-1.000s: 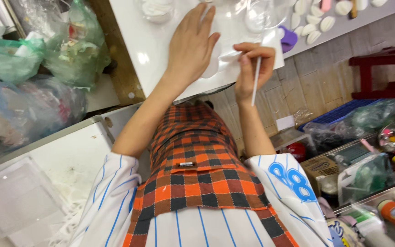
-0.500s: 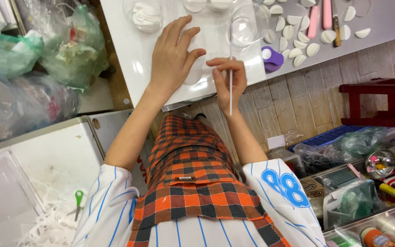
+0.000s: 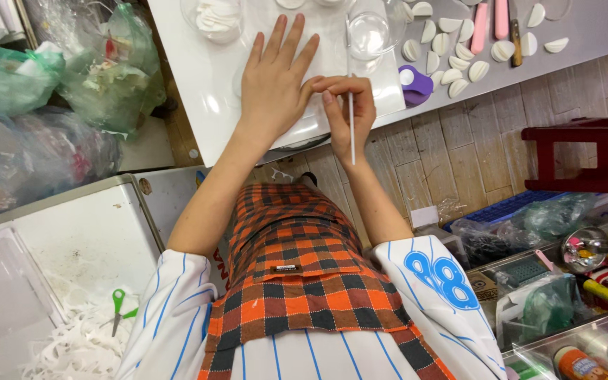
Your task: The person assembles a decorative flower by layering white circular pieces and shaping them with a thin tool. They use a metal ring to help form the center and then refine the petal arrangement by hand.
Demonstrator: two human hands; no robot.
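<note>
In the right hand (image 3: 346,112), a white stick (image 3: 351,127) points toward the body.

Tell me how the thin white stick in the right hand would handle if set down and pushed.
The thin white stick, pinched in the right hand, looks straight and unbent, so it is probably fairly stiff. It is very slender, so likely light. It seems round, so on the glossy white table it might roll or slide easily.

Green plastic bags (image 3: 72,63) bulge at ten o'clock beside the desk (image 3: 191,91); at four o'clock, clear bins hold an orange-capped bottle (image 3: 577,364) and a cardboard box (image 3: 485,287).
</note>
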